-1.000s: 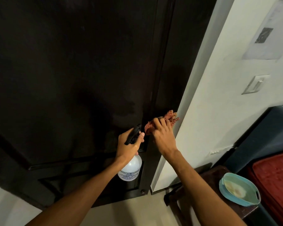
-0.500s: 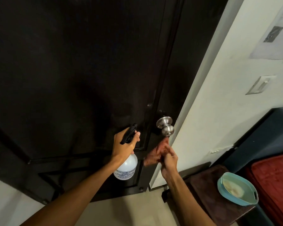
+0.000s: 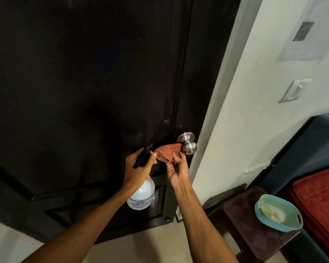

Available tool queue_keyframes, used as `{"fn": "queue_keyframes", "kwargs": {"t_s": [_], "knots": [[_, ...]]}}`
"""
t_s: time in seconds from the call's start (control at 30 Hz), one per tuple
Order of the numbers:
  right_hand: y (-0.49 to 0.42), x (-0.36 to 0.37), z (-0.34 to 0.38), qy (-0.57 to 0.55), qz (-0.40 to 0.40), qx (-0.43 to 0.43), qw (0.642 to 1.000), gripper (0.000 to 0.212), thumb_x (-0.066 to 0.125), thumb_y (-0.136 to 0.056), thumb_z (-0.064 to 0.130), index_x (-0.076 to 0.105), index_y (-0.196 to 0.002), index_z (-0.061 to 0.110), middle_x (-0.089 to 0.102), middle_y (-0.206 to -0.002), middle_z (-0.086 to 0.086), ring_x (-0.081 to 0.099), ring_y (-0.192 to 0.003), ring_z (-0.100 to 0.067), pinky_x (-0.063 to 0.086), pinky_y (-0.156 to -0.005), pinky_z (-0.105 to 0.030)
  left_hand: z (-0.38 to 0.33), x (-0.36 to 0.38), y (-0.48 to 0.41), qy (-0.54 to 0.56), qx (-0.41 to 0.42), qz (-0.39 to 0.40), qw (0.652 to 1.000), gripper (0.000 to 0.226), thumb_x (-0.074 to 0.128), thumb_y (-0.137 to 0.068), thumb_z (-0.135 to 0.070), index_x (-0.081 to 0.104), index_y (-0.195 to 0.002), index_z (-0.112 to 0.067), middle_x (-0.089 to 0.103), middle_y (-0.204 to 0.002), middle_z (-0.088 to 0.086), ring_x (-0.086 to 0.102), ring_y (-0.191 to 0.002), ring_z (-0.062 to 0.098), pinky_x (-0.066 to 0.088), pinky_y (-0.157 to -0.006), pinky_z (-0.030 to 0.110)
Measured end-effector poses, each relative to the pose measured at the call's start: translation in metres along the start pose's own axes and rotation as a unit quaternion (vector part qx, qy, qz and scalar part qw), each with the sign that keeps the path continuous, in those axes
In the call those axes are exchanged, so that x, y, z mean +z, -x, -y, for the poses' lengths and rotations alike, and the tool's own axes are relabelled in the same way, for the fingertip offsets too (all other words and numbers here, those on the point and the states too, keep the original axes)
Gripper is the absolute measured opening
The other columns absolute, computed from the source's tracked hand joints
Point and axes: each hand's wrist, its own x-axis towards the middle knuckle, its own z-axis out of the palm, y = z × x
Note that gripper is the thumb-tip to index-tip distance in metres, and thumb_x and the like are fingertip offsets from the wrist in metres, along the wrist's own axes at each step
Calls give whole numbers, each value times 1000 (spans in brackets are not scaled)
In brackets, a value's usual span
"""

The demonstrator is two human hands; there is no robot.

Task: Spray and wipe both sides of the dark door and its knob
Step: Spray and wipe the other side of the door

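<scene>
1. The door (image 3: 84,82) fills the left and middle of the view; the wall (image 3: 245,130) stands to its right.
2. The knob (image 3: 187,146) sits near the door's right edge.
3. The cloth (image 3: 166,153) lies just left of and below the knob, touching it.
4. The left hand (image 3: 139,168) grips the spray bottle (image 3: 141,194) by its neck in front of the door; the bottle's body hangs below the hand.
5. The right hand (image 3: 177,171), right of the left hand and below the knob, pinches the cloth's lower edge.
6. On the wall, a switch plate (image 3: 295,90) is up and right of the knob, with a sheet of paper (image 3: 308,29) above it.
7. A small table (image 3: 254,224) stands at the wall's foot; a tub (image 3: 277,213) rests on its right part.
8. A cushion (image 3: 321,202) lies right of the table.
</scene>
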Motion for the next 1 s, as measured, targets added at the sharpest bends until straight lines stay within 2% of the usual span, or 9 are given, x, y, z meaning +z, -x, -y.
{"fn": "queue_keyframes", "kwargs": {"t_s": [0.2,0.33,0.43,0.6,0.73,0.83,0.9,0.93,1.0], "knots": [[2,-2,4,-33,-53,-39,997,25,44,-103,-3,66,-104,9,69,-92,-9,70,-71,-15,63,-65,-27,0,6,1,6,-7,3,1000,12,71,-99,-19,72,-87,-18,77,-82,5,60,-44,7,47,-43,25],[6,1,-9,45,-18,-30,998,32,47,-99,-9,66,-120,7,71,-112,-18,69,-100,-27,62,-87,-39,3,2,-3,4,-5,-6,1000,9,72,-98,-17,72,-90,-14,77,-82,7,61,-44,6,47,-41,24],[5,-2,-8,45,-36,-49,997,30,44,-99,-9,67,-113,7,68,-107,-15,66,-95,-24,56,-93,-40,6,6,-1,-2,-8,5,1000,11,72,-99,-18,71,-87,-17,77,-82,6,62,-46,5,47,-41,24],[11,7,-12,78,12,-28,996,37,44,-101,-8,66,-126,9,72,-117,-18,71,-106,-31,63,-82,-41,4,5,-6,12,-13,0,1000,12,73,-98,-20,71,-86,-23,77,-83,10,64,-47,9,47,-40,23],[6,-18,6,130,-95,-82,984,34,54,-96,3,71,-124,9,72,-119,-16,68,-103,-31,57,-83,-42,6,7,-2,25,-24,14,999,19,73,-93,-33,71,-85,-16,76,-79,7,55,-42,7,45,-43,25],[3,-21,38,70,-116,-165,977,35,51,-90,0,77,-110,14,67,-129,-17,66,-102,-33,54,-92,-50,2,12,-7,37,-19,14,999,15,74,-98,-20,71,-86,-11,76,-77,7,53,-41,8,45,-44,26],[5,-8,58,162,-89,-274,944,36,47,-88,-11,76,-99,8,70,-125,-14,67,-112,-34,52,-105,-50,-1,13,-10,35,-13,14,999,13,72,-99,-18,71,-88,-11,76,-79,7,54,-42,8,45,-42,25],[6,-2,66,265,-64,-344,898,35,47,-87,-13,76,-96,5,69,-122,-13,65,-115,-32,50,-108,-50,-3,15,-11,31,-8,16,999,13,72,-99,-19,71,-88,-11,76,-79,8,55,-42,7,45,-42,25],[11,4,77,527,21,-467,710,32,50,-85,-8,76,-95,8,64,-118,-8,59,-116,-27,47,-107,-46,-3,19,-10,29,-7,20,999,14,72,-99,-19,71,-88,-10,76,-79,9,57,-43,5,44,-41,24]]}}
